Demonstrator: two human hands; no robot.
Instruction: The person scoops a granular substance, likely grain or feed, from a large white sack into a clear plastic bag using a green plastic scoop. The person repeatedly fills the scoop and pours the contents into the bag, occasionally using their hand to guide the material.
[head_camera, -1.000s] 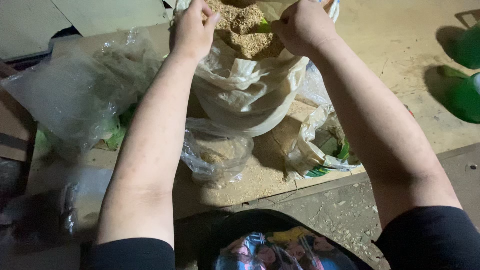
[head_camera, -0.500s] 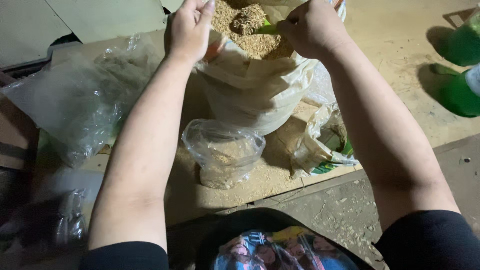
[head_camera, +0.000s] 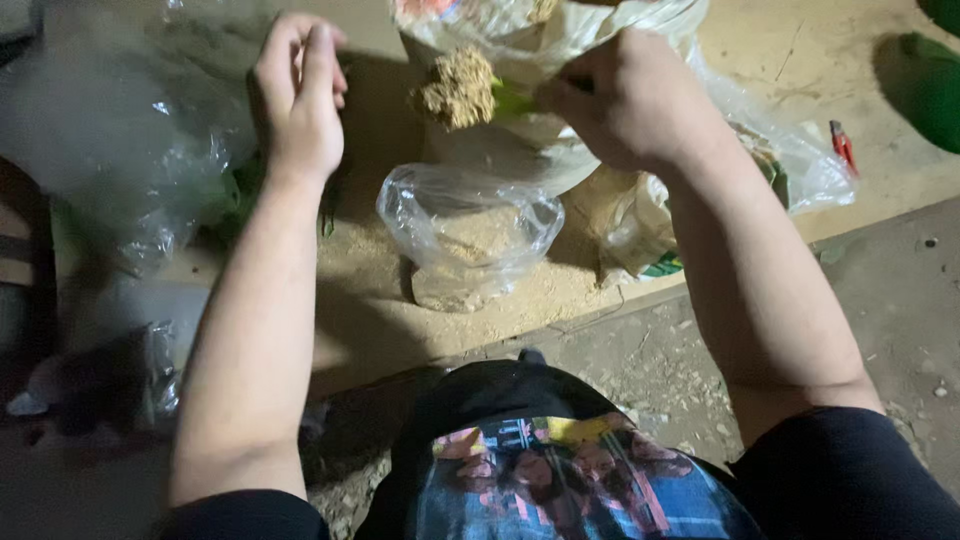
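A green scoop (head_camera: 508, 98) heaped with tan sawdust-like material (head_camera: 458, 88) is grasped in the clenched grip of the right hand (head_camera: 625, 105), at twelve o'clock above a small open clear bag (head_camera: 468, 235). That bag is stood on a dusty board (head_camera: 370, 300), partly filled. The left hand (head_camera: 298, 95) is held at ten o'clock, its grip loosely curled on nothing. A large white sack (head_camera: 560, 25) is seen behind the scoop.

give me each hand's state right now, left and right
Left hand: empty, fingers loosely curled, touching nothing.
Right hand: closed on a green scoop heaped with sawdust-like material, above the small clear bag.
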